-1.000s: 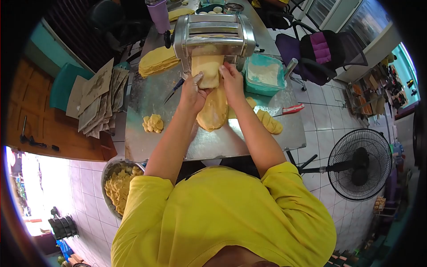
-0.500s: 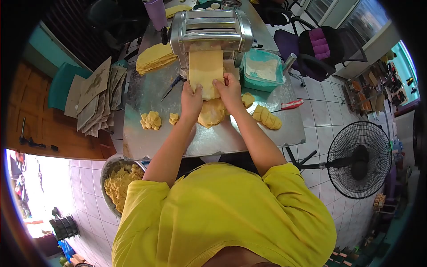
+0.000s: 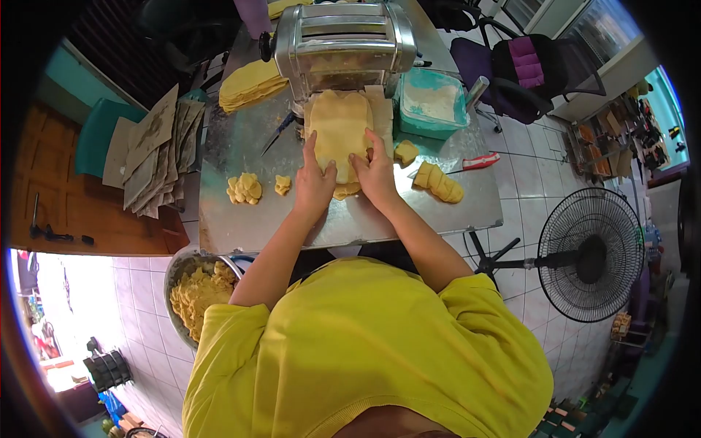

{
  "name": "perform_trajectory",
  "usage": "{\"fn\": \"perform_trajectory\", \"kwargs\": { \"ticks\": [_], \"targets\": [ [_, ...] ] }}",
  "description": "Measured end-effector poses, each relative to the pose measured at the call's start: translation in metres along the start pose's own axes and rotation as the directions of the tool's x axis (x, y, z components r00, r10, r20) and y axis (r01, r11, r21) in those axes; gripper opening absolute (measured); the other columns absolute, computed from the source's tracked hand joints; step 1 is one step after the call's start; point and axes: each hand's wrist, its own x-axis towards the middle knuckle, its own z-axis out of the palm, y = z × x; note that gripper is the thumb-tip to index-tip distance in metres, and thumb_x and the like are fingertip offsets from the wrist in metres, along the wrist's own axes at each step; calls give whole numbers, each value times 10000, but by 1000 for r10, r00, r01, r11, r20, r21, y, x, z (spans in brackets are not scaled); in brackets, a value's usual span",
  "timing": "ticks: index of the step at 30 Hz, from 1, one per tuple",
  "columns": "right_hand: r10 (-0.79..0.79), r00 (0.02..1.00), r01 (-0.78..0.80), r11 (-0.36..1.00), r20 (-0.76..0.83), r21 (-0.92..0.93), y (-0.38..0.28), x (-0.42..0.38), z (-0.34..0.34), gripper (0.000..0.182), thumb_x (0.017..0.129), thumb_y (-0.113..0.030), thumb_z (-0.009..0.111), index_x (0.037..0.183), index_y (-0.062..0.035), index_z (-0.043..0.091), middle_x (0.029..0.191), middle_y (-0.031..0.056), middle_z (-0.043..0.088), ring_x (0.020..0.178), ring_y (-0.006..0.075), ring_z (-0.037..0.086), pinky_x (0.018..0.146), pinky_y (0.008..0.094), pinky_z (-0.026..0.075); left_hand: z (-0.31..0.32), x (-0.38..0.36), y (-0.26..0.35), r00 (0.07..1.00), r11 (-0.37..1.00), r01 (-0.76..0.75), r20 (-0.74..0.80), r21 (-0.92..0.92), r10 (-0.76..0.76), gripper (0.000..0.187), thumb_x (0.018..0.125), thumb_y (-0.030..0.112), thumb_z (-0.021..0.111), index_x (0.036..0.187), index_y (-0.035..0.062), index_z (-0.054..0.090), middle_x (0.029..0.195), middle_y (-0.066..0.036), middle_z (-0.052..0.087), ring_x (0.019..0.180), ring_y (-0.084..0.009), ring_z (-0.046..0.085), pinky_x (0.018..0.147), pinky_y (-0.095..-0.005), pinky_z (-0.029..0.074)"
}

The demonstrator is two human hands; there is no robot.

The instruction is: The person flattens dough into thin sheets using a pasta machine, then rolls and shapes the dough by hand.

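A flat yellow dough sheet [image 3: 340, 131] lies in front of the metal pasta roller machine [image 3: 343, 51], over thicker dough whose near edge [image 3: 347, 191] peeks out below. My left hand [image 3: 315, 179] grips the sheet's left near edge, thumb on top. On the right near edge, my right hand [image 3: 376, 174] holds it the same way. To the left sit a dough lump [image 3: 244, 189] and a smaller dough piece [image 3: 282, 185]. Another small dough piece [image 3: 406, 152] and a sliced dough log [image 3: 438, 182] are at the right.
A stack of dough sheets [image 3: 252, 85] lies left of the machine, near dark-handled scissors [image 3: 279, 133]. At right stand a teal tub of flour [image 3: 432, 106] and a red-handled knife [image 3: 478, 162]. A dough-filled bowl [image 3: 174, 277] is below the table's left corner; a fan [image 3: 590, 255] stands right.
The dough sheet, earlier hanging from the machine's rollers, is now out of them and lying flat. Both my hands have moved slightly toward me with it.
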Motion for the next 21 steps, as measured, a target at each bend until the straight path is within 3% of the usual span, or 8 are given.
{"fn": "perform_trajectory", "kwargs": {
  "ticks": [2, 4, 7, 8, 9, 11, 16, 21],
  "targets": [
    [-50, 999, 51, 998, 15, -39, 1, -4, -5, 548, 801, -88, 662, 1286, -26, 413, 644, 68, 523, 553, 139, 489, 522, 276, 404, -6, -2, 1, 981, 980, 66, 169, 189, -99, 575, 820, 127, 569, 1344, 122, 334, 862, -262, 622, 795, -405, 621, 726, -463, 485],
    [-2, 991, 28, 980, 134, -196, -10, -3, -17, 496, 813, -135, 657, 1256, -30, 459, 639, 91, 535, 551, 172, 509, 525, 298, 421, -5, -3, -15, 983, 971, -5, 180, 237, -39, 569, 817, 156, 584, 1338, 141, 358, 819, -236, 628, 764, -385, 624, 702, -451, 489],
    [-159, 987, 157, 967, 4, -203, -2, 10, -38, 400, 820, -171, 651, 1167, -9, 537, 622, 105, 548, 532, 204, 523, 518, 317, 433, -8, -8, -22, 979, 951, -94, 201, 294, 35, 526, 813, 205, 607, 1306, 160, 427, 779, -188, 638, 714, -349, 626, 669, -424, 495],
    [-103, 994, 112, 938, 46, -327, -3, 16, -52, 344, 808, -204, 644, 1073, 4, 578, 851, 181, 597, 777, 308, 591, 667, 387, 472, -9, -11, -22, 976, 947, -111, 213, 302, 47, 492, 812, 225, 614, 1279, 160, 473, 782, -165, 642, 697, -333, 626, 659, -409, 496],
    [-102, 994, 112, 938, 47, -328, 3, 22, -64, 344, 808, -204, 644, 1073, 4, 578, 851, 181, 597, 777, 308, 591, 667, 387, 472, -10, -15, -25, 976, 947, -110, 214, 301, 46, 492, 812, 225, 614, 1279, 160, 473, 782, -165, 642, 697, -333, 626, 659, -409, 496],
    [-224, 962, 269, 673, 156, -689, 11, 29, -82, 297, 780, -220, 663, 983, -13, 599, 926, 173, 581, 898, 314, 559, 737, 398, 468, -10, -22, -32, 967, 938, -209, 204, 275, 156, 377, 811, 242, 624, 1176, 153, 586, 797, -132, 648, 700, -297, 631, 661, -378, 499],
    [-15, 960, 233, 594, 279, -770, 19, 27, -89, 348, 749, -196, 673, 1024, -24, 547, 974, 168, 560, 961, 340, 534, 787, 414, 463, -16, -30, -25, 931, 928, -264, 321, 265, 173, 248, 811, 237, 632, 1023, 115, 673, 798, -121, 648, 700, -272, 631, 650, -362, 497],
    [33, 988, 67, 784, 149, -617, 16, 31, -91, 375, 738, -121, 653, 1084, -45, 530, 1016, 182, 562, 975, 348, 537, 841, 411, 453, -19, -28, -19, 918, 953, -259, 346, 155, 193, 238, 831, 207, 629, 995, 38, 669, 759, -121, 642, 654, -191, 621, 619, -304, 485]
  ]
}}
